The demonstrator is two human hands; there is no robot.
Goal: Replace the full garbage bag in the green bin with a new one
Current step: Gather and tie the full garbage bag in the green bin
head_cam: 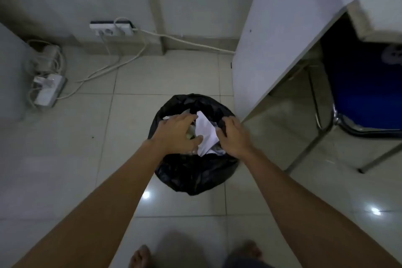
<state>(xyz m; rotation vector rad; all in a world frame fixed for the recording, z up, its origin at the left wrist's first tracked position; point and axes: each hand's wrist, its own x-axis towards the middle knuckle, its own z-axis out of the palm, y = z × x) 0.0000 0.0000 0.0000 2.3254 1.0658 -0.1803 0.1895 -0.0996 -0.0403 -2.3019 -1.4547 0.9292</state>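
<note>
A black garbage bag (191,172) stands on the tiled floor in the middle of the view and covers the bin, so no green shows. Crumpled white paper (206,135) and other waste fill its open top. My left hand (178,132) lies over the left side of the opening with fingers spread, touching the waste and the bag's edge. My right hand (235,137) is on the right side of the rim, its fingers curled on the black plastic. Whether either hand has a firm hold on the plastic is hard to tell.
A white desk panel (278,50) stands just right of the bag, with a blue chair (365,93) under the desk. Power strips (46,91) and white cables (104,67) lie along the wall at the left. My bare feet (141,257) are at the bottom edge.
</note>
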